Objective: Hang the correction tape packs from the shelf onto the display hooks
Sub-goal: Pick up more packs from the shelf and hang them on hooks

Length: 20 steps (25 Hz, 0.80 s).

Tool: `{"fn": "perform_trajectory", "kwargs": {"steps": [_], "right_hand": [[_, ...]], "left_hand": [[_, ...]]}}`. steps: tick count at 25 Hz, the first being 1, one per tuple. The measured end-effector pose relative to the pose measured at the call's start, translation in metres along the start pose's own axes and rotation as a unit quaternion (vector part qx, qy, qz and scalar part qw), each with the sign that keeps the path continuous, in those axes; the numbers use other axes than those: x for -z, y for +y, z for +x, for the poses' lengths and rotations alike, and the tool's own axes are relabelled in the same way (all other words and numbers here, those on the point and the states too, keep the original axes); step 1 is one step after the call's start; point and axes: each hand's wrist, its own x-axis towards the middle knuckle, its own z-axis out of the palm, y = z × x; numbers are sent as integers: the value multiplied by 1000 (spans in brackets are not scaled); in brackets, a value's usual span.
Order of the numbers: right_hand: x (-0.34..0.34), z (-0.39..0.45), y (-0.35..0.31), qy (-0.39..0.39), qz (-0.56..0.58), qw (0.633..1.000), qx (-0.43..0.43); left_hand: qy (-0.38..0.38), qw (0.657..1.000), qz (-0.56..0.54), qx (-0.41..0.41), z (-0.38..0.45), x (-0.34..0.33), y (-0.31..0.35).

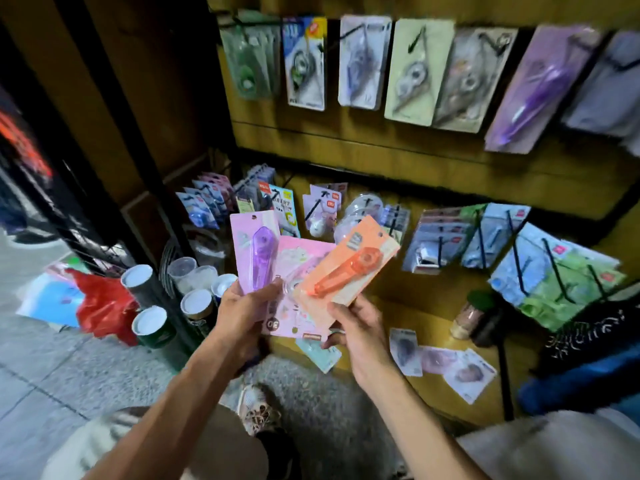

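My left hand (242, 313) grips a purple correction tape pack (254, 247) and a pink pack (298, 306) fanned out in front of the display. My right hand (360, 327) holds an orange pack (349, 268) by its lower end, overlapping the pink one. Several loose packs (446, 362) lie on the wooden shelf (415, 317) below my right hand. A teal pack (320, 355) lies at the shelf's front edge. Black display hooks (557, 271) on the wooden panel carry rows of packs, upper row (415, 71) and lower row (485, 237).
Cylindrical tubes with white lids (152, 306) and clear cups (187, 271) stand on the floor at the left, beside a red plastic bag (100, 303). A dark bottle (474, 313) stands on the shelf at the right. My knees and one shoe (259, 407) are below.
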Motion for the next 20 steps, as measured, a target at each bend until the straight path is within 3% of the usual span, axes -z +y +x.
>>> {"fn": "perform_trajectory", "kwargs": {"steps": [5, 10, 16, 20], "right_hand": [[-7, 11, -95, 6, 18, 996, 82], [15, 6, -154, -36, -53, 997, 54], [82, -3, -180, 82, -178, 974, 114], [136, -15, -189, 156, -231, 945, 173]], "left_hand": [[-94, 994, 24, -58, -20, -47, 56], [-141, 987, 52, -60, -24, -87, 74], [-117, 991, 39, -49, -17, -144, 58], [-140, 988, 56, -45, -18, -177, 41]]}}
